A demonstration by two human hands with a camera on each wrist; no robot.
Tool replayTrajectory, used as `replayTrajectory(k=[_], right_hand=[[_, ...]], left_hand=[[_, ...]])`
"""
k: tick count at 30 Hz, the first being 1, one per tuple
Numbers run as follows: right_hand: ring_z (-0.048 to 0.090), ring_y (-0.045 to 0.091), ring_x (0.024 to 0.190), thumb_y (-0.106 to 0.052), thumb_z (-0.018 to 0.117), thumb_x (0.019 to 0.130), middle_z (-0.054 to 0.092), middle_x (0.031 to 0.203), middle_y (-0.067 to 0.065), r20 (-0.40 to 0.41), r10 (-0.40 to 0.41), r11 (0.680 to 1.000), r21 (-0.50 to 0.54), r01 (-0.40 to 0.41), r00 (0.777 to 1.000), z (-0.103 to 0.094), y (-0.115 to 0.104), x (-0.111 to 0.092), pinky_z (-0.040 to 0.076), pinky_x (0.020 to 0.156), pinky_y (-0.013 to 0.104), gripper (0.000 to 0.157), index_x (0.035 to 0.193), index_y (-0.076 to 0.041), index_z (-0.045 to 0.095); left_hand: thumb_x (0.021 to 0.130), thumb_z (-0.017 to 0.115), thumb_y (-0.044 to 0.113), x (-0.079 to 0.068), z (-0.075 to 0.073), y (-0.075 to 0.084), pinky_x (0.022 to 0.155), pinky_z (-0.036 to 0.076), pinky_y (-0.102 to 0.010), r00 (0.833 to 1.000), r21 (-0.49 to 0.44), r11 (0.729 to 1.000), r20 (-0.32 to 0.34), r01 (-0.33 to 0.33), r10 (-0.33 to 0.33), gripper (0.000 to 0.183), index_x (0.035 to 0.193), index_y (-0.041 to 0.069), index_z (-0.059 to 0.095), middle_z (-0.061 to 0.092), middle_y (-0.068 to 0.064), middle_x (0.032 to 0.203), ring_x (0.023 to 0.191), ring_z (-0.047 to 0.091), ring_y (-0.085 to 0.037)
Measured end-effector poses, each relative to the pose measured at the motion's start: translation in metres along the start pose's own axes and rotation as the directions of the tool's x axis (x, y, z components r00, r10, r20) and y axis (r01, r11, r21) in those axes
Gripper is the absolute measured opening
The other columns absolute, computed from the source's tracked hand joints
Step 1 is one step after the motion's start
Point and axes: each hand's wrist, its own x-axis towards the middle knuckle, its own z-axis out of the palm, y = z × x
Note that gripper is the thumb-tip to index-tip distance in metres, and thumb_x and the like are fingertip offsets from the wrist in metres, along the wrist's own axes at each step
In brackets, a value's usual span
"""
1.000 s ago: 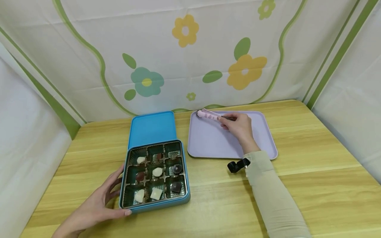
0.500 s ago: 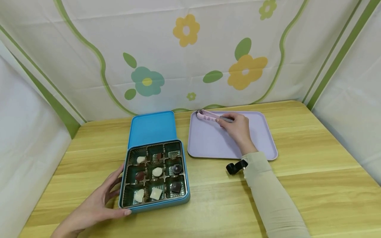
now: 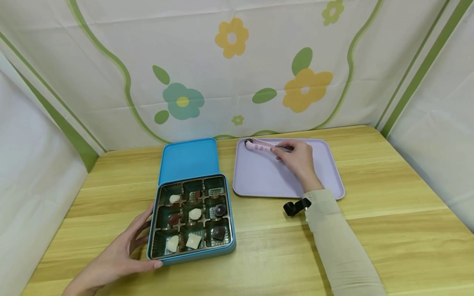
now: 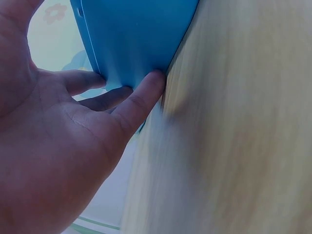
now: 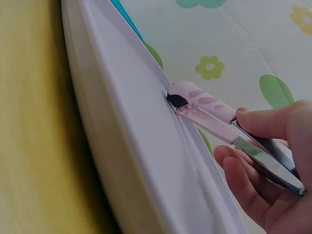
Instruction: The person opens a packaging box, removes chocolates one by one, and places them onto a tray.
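Pinching the pink tongs (image 5: pixel 214 127) by the grey handle with the right hand (image 3: pixel 298 160), thumb on one side and fingers on the other, likely for easy squeezing well back from the tips. Between those tips, out ahead of the right fingers, a dark piece (image 5: pixel 176 99), probably chocolate, at the far left corner of the lilac tray (image 3: pixel 266 176). Cannot tell about contact between piece and tray. Holding the blue box (image 3: pixel 200 255) with the left hand (image 3: pixel 118 255), thumb along the front wall and fingers against the left side, presumably against sliding. To the right of the left fingers, chocolates (image 3: pixel 195 214) in separate compartments (image 3: pixel 215 192), perhaps against knocking together. Beyond the left fingertips, at the box's far edge, a flat blue lid (image 3: pixel 190 160), seemingly out of the way.
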Motion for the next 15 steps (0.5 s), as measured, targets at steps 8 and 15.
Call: replayTrajectory(k=[8,15], right_hand=[[0.078,0.015,0.074,-0.035,0.086,0.093,0.083,0.087,0.010,-0.006,0.003,1.000,-0.030,-0.004,1.000,-0.0025,-0.0021,-0.0013,0.053,0.064,0.020,0.030,0.109,-0.009,0.084],[0.079,0.017,0.073,-0.037,0.087,0.091,0.083,0.085,0.008,-0.016,-0.019,0.999,-0.044,0.018,1.000,-0.0065,-0.0002,-0.0014,0.053,0.066,0.020,0.031,0.108,-0.011,0.085]], left_hand=[[0.090,0.088,0.017,-0.0001,0.0014,0.0022,0.101,0.044,-0.010,1.000,-0.011,1.000,0.001,0.003,-0.003,0.121,0.173,0.042,0.005,0.005,-0.024,0.180,0.150,0.036,-0.062],[0.090,0.088,0.016,0.0005,0.0015,0.0019,0.103,0.044,-0.010,1.000,-0.007,1.000,0.002,-0.007,0.007,0.121,0.173,0.042,0.005,0.007,-0.022,0.180,0.150,0.037,-0.057]])
